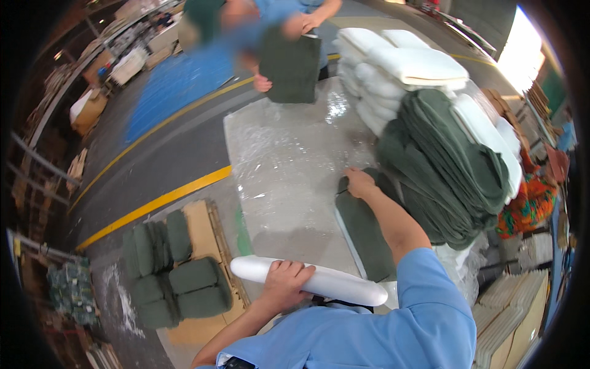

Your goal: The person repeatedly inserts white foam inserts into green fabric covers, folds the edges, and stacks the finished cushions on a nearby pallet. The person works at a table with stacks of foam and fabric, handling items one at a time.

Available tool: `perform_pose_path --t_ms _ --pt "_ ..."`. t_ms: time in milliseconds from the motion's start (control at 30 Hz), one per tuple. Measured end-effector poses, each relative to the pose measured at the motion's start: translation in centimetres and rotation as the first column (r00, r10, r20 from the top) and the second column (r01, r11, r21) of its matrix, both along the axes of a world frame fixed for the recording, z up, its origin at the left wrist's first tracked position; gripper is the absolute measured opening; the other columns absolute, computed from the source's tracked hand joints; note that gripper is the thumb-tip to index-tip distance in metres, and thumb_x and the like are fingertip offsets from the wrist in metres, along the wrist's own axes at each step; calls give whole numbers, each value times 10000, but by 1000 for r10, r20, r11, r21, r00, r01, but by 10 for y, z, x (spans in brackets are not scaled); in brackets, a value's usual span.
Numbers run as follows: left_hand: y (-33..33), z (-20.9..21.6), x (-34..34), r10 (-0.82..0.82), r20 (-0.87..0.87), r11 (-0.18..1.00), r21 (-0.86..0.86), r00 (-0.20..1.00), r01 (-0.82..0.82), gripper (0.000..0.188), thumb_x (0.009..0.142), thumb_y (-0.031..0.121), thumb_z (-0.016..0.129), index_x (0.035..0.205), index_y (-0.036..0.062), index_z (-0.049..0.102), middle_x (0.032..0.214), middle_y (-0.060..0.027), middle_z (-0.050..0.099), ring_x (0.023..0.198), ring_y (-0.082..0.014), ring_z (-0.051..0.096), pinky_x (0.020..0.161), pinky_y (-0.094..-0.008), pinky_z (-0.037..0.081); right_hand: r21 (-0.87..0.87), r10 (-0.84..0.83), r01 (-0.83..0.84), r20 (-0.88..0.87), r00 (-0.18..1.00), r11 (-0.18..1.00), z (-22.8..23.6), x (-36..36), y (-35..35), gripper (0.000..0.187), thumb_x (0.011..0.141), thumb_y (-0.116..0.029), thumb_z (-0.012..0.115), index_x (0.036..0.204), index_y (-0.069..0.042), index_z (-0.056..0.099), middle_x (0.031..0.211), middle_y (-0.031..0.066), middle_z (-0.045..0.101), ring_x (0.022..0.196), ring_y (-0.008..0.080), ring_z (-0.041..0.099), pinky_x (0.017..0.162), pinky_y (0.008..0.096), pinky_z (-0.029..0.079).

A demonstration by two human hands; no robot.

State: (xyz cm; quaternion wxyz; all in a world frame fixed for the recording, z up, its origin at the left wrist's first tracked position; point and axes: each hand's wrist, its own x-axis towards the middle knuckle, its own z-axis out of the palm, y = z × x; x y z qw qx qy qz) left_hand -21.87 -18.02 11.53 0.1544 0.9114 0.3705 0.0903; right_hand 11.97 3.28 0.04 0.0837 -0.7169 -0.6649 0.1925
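My left hand (286, 286) is closed around a long white foam cushion pad (347, 288) with rounded ends, held against my body at the table's near edge. My right hand (361, 183) reaches forward and grips the far end of a dark green fabric cover (370, 243). This cover lies lengthwise on the plastic-wrapped table (283, 184), with a pale strip along its left side. Just right of it rises a heap of folded dark green covers (442, 166). What my right fingertips pinch is partly hidden.
White foam pads (412, 64) are stacked at the table's far right. Across the table, a co-worker's hands hold a dark green cushion (289, 71). On the left, several green cushions (200, 283) sit on a cardboard-topped pallet. Cardboard sheets (513, 307) stand at the lower right.
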Motion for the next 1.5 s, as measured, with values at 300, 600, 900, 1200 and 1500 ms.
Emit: perform_pose_path --t_ms 300,600,900,1200,1500 --pt "-5 -1 -1 29 104 999 38 994 -33 623 629 327 904 1196 176 694 1068 -19 664 1024 -241 633 930 -420 440 -175 339 -308 187 922 935 54 20 21 256 886 -67 614 1122 -88 711 1128 167 737 1137 411 678 939 524 534" --pt "-9 -14 -10 -19 207 977 212 978 -25 582 614 294 898 1151 170 710 1018 -15 655 951 -244 631 870 -409 441 193 451 -477 163 877 858 271 -24 -26 220 858 -50 664 1076 -78 663 1042 191 717 1034 418 675 823 517 530" --pt "-20 -24 -17 -17 165 984 177 986 -13 647 628 315 906 1222 171 695 1036 -13 648 1005 -240 633 892 -420 433 693 426 -279 -46 903 665 314 -15 -143 241 782 101 582 993 -15 590 1046 159 690 990 375 696 844 405 558" --pt "-15 -12 -18 -155 -85 988 -1 984 155 463 771 247 813 1192 128 663 1118 -67 698 1023 -264 688 879 -425 477 264 144 -70 -270 952 962 92 36 -216 278 789 50 743 1060 -7 714 1275 201 692 1117 407 701 935 438 577" --pt "11 -21 -11 -160 76 984 94 984 153 343 756 185 778 1080 123 685 898 -59 718 864 -292 707 797 -433 516 229 195 -114 -369 909 967 114 -9 -131 223 889 -54 765 1105 -28 717 1154 155 719 982 323 736 835 401 591"
